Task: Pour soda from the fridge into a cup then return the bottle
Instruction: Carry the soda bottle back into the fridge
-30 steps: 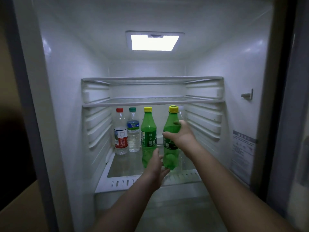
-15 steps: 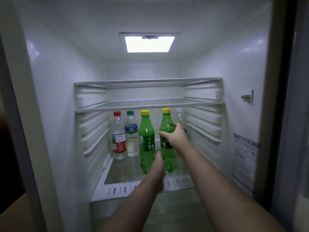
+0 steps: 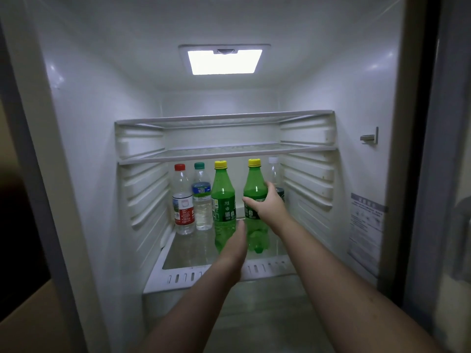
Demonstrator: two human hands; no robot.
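Inside the open fridge, two green soda bottles with yellow caps stand on the glass shelf (image 3: 188,258). My right hand (image 3: 270,203) grips the right green bottle (image 3: 253,186) around its label, thumb in front and fingers behind. The left green bottle (image 3: 223,197) stands just beside it, untouched. My left hand (image 3: 235,244) reaches in below and between the two bottles with straight fingers, holding nothing. No cup is in view.
A red-capped water bottle (image 3: 182,200) and a green-capped water bottle (image 3: 202,197) stand at the shelf's left. A clear bottle (image 3: 274,171) hides behind my right hand. Two bare shelves (image 3: 224,151) sit above. The fridge walls close in left and right.
My right hand has carried the green bottle deeper into the fridge, toward the back right of the shelf. My left hand stays low in front. The view has moved closer.
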